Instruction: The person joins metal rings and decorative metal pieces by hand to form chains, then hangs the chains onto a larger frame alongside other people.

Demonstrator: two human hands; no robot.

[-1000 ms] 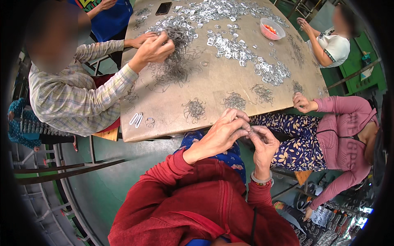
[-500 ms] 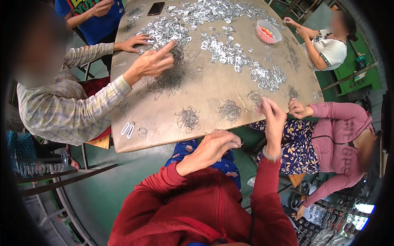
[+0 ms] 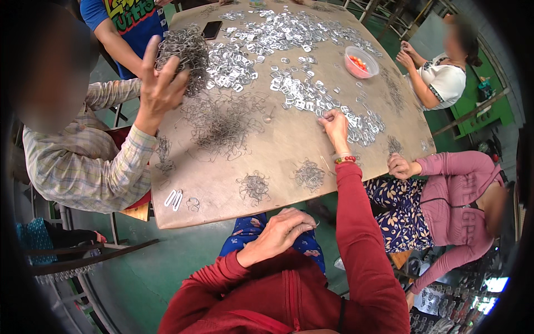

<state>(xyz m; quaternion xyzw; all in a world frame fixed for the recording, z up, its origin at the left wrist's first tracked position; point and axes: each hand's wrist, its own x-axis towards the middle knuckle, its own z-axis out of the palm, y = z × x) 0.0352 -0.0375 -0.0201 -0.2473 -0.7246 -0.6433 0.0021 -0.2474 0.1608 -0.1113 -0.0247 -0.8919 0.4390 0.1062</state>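
My left hand (image 3: 278,232) rests above my lap, just off the table's near edge, its fingers closed. A thin bit of bent wire (image 3: 317,224) shows at its fingertips. Across the table my right hand (image 3: 335,129) reaches to the near side of a pile of flat silver metal loops (image 3: 303,93), fingers pinched together. Whatever lies between those fingertips, if anything, is too small to make out. Beside that hand spreads another cluster of silver loops (image 3: 364,127). Two small heaps of bent wire pieces, one left (image 3: 254,187) and one right (image 3: 309,175), lie between me and the piles.
At left a co-worker's hand (image 3: 161,83) lifts a tangled bunch of wires (image 3: 186,55) over a loose wire heap (image 3: 222,125). A bowl of orange pieces (image 3: 361,62) and a phone (image 3: 212,30) sit farther back. A co-worker's hand (image 3: 401,166) is close on my right.
My right hand has moved from near my left hand out to the loops. At left, the co-worker has raised a bunch of wires off the table. My left hand is slightly lower in view.
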